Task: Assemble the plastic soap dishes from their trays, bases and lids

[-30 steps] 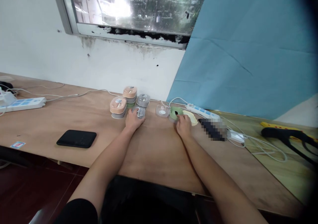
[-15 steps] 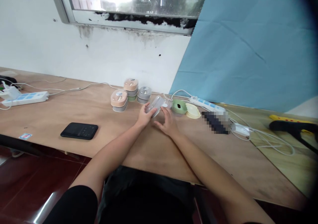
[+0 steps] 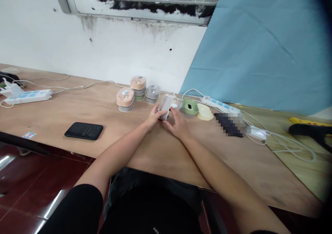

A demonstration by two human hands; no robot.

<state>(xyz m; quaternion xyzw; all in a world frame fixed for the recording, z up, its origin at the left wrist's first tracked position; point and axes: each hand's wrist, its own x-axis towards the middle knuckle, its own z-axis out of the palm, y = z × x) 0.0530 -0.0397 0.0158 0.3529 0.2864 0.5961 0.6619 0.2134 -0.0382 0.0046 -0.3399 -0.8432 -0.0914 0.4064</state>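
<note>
My left hand is closed on the near left side of a clear, shallow rectangular plastic tray, thumb on top. The tray is tilted above the table. On its right edge, my right hand has bent fingers and a thumb at the near corner, gripping it. Just beyond the right fingertips lies a clear lid with a white sticker. To the right stand a green oval box with a dark opening and a stack of pale yellow lids.
Boxes with clear lids stand behind my left hand: a pink and grey one, a taller stack and a grey one. A black phone lies at left. Power strips and white cables run along the table.
The clear tray has turned more upright and opens toward my view. My right fingers and thumb have closed in on its right edge. The camera has tilted slightly down.
</note>
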